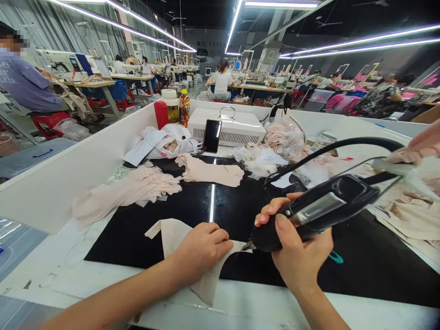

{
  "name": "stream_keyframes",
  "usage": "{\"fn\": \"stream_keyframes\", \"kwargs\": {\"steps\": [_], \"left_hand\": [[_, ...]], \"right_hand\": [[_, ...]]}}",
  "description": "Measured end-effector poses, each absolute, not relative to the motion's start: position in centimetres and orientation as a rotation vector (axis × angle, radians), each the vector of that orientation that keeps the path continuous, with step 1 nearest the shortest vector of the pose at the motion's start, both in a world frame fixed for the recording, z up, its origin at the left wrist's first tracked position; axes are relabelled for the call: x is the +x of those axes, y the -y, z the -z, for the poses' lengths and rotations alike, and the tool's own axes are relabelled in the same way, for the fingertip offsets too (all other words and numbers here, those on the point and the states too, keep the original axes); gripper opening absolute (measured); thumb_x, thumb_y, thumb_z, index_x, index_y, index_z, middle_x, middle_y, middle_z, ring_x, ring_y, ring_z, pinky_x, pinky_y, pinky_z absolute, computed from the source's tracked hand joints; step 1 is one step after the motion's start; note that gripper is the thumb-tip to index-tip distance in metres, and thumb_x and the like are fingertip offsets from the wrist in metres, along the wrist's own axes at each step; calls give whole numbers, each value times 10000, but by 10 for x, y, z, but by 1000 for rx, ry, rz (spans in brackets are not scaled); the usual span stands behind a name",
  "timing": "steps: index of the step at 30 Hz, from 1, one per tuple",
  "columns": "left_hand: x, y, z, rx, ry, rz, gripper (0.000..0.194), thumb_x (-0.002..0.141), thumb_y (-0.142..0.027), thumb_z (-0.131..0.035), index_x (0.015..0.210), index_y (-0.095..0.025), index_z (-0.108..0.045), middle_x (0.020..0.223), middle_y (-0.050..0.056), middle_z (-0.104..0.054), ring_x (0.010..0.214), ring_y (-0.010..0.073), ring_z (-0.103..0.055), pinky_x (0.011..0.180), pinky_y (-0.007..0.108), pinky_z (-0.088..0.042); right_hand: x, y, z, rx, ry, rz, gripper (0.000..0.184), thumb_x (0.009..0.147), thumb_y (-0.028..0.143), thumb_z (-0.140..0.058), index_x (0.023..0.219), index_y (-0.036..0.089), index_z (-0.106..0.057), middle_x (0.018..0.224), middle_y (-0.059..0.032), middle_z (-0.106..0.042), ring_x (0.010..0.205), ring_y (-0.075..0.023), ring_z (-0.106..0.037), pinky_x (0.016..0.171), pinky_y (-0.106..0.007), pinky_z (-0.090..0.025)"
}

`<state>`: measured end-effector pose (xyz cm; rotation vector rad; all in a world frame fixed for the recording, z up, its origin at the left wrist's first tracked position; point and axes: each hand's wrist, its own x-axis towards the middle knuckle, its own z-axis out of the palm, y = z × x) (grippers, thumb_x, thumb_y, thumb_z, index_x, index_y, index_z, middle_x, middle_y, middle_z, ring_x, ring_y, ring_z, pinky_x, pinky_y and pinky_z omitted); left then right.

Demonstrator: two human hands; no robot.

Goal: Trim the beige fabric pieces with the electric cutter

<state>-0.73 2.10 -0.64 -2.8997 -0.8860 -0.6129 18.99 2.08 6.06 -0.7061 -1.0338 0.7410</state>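
A cut piece of beige fabric (pixel 175 233) lies over the front edge of the black work surface (pixel 240 206). My left hand (pixel 206 250) presses down on it, with curled fingers gripping the cloth near its right end. My right hand (pixel 295 247) is wrapped around a thick black corded hand tool (pixel 309 213), held slanted. The tool's narrow metal tip (pixel 246 246) meets the right end of the fabric, just beyond my left fingertips. From the tool's rear, a black cable (pixel 337 143) loops up and back over the table.
Beige fabric pieces are stacked at left (pixel 127 190) and centre (pixel 211 170). Behind them stand a phone (pixel 212 136) and a white vented box (pixel 227 126). A teal clip-like item (pixel 336 257) lies beside my right wrist. A blurred, hand-like shape (pixel 424 144) enters at right. White walls (pixel 68 183) border the table.
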Motion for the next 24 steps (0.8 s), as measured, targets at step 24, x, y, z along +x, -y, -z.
{"fn": "stream_keyframes", "kwargs": {"steps": [24], "left_hand": [[-24, 17, -10, -2850, 1303, 747, 232, 1129, -61, -467, 1098, -165, -672, 1098, 67, -721, 1000, 205, -716, 895, 327, -639]], "right_hand": [[199, -9, -63, -792, 991, -619, 369, 868, 260, -918, 1148, 261, -678, 858, 32, -719, 659, -165, -697, 622, -347, -631]]}}
